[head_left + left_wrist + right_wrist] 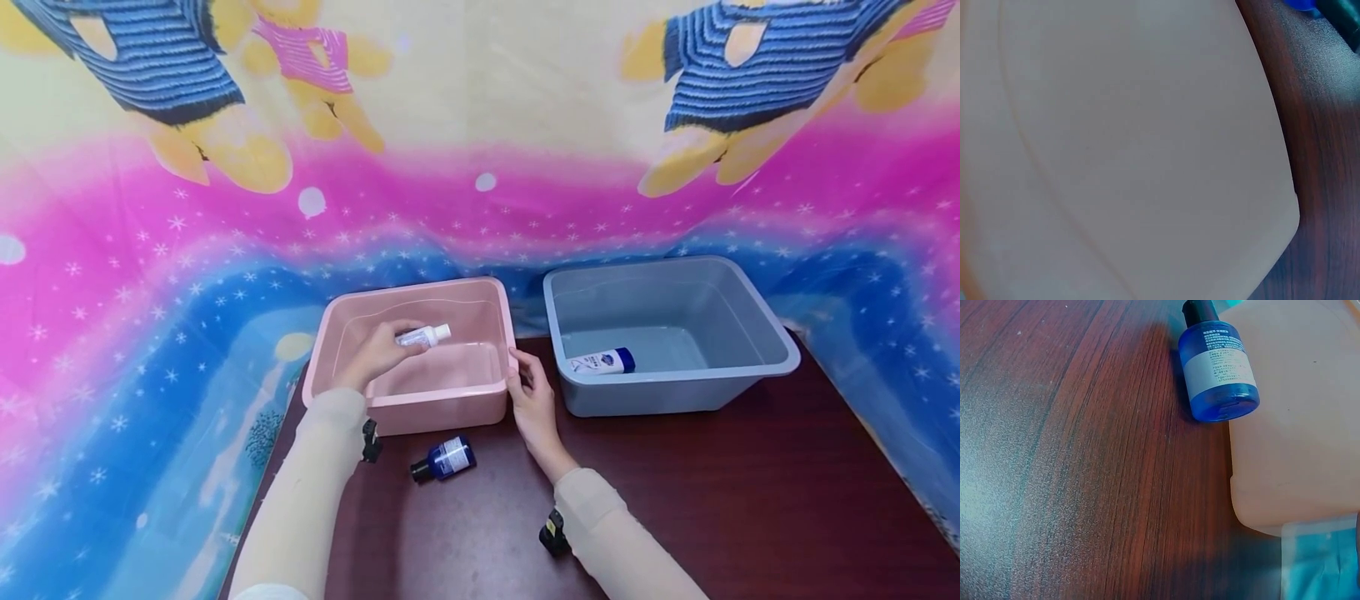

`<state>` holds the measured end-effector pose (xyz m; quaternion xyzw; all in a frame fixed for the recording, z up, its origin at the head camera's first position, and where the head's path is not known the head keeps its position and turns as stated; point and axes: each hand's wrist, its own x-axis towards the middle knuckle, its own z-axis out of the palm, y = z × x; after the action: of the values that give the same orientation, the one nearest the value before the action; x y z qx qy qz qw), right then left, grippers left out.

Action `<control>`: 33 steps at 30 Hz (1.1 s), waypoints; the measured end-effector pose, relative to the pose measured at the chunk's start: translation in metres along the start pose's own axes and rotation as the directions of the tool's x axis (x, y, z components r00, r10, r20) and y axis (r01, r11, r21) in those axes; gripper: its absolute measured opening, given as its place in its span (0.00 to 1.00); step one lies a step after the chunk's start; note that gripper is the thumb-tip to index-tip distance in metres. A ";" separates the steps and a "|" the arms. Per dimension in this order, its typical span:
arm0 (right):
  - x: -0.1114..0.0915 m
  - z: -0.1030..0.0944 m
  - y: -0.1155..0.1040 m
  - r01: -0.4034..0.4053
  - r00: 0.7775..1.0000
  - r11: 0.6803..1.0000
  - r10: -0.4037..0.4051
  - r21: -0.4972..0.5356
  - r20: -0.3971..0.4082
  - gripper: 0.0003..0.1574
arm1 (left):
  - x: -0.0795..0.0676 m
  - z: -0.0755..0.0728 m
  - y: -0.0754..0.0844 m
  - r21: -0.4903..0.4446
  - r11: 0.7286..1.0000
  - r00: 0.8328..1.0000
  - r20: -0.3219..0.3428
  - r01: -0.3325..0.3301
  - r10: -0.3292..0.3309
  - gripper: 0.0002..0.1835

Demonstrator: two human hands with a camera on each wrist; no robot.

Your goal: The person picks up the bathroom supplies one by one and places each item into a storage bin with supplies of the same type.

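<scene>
My left hand [384, 354] holds a small white bottle [420, 336] with a white cap, tilted on its side over the inside of the pink basin [431, 414]. At that basin's right side, my right hand [534, 402] grips the rim near the front corner with thumb and fingers. A blue bottle [452, 457] with a black cap and pale label lies on the table in front of the pink basin; it shows too in the right wrist view. The left wrist view is mostly filled by the basin's wall [1147, 137], with neither hand visible.
To the right stands a grey-blue basin [675, 395], with a white bottle [596, 362] with a dark blue cap lying inside at its front left. Both basins stand on a dark brown wooden table [675, 483]. A patterned cloth [465, 200] hangs behind and around the sides.
</scene>
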<state>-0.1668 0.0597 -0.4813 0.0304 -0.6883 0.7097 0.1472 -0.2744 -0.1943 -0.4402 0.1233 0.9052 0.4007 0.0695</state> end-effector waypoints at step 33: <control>0.008 0.001 0.038 0.021 0.999 1.000 -0.020 0.014 -0.035 0.21 | -0.015 -0.016 0.018 -0.004 0.992 0.991 -0.050 -0.123 0.123 0.22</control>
<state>-0.1842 0.0592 -0.5160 0.0262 -0.6803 0.7134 0.1661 -0.2606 -0.1986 -0.4156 0.1687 0.8959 0.4104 0.0227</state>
